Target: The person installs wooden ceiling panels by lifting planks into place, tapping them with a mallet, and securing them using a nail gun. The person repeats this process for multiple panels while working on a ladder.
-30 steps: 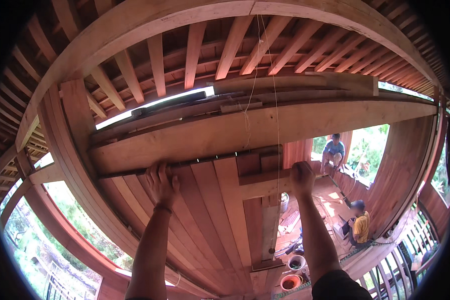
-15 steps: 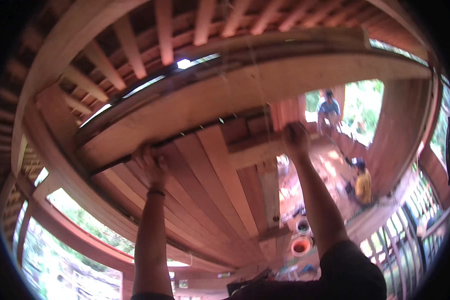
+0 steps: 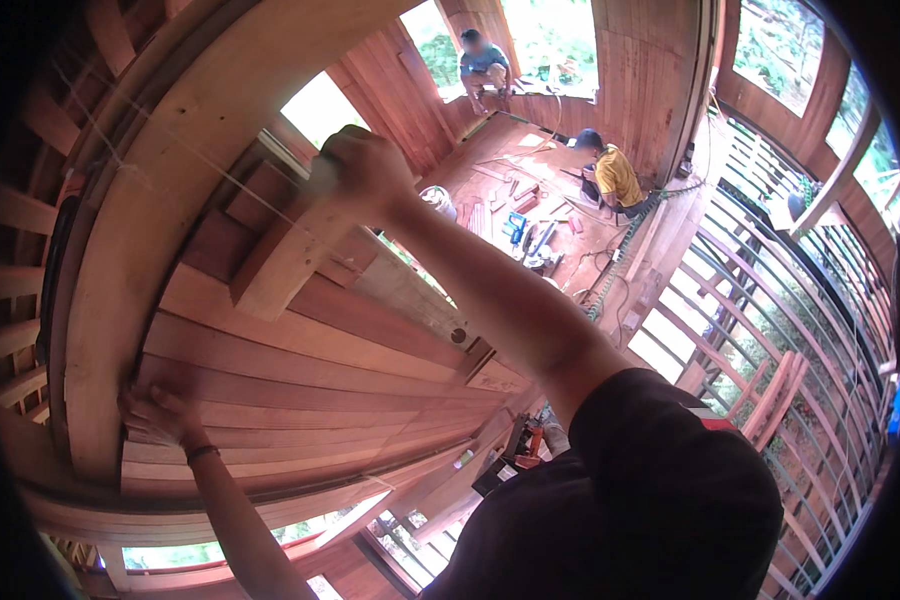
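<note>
A sloping wall of reddish planks fills the lower left, bordered by a long pale beam. My left hand rests at the planks' edge beside that beam, its fingers apart. My right hand is closed over the upper end of a short pale wooden board, which lies across the upper planks. Thin strings hang between me and the beam.
One co-worker in blue crouches at a far window; another in yellow sits on the floor below, among wood pieces, a blue tool and cords. Open slatted framing is at right; tools sit under my right arm.
The view has swung to the right and down, bringing more of the floor and framing into sight. Both my hands remain on the woodwork, right one still closed on the board.
</note>
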The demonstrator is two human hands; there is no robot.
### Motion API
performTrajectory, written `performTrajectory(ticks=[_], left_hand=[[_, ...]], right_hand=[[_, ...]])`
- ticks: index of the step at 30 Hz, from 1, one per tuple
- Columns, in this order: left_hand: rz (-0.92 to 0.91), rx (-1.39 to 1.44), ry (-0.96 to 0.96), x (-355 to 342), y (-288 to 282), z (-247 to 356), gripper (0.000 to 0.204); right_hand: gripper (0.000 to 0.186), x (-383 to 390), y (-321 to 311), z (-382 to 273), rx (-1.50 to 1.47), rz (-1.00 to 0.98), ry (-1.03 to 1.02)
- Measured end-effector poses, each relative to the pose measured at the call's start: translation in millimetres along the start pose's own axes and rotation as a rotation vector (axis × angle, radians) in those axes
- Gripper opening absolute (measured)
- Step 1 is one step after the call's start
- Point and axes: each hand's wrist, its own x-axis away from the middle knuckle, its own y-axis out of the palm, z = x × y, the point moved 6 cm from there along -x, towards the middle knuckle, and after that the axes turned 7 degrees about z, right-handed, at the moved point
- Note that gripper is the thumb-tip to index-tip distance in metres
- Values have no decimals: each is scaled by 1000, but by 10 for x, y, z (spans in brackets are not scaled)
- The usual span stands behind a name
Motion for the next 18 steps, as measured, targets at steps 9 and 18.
performTrajectory(ticks=[9, 18], left_hand=[[24, 7, 46, 75, 82, -53, 63], [56, 88, -4, 52, 183, 102, 59]], right_hand=[[17, 51, -42, -5, -71, 28, 76], [7, -45, -160, 74, -62, 191, -124]])
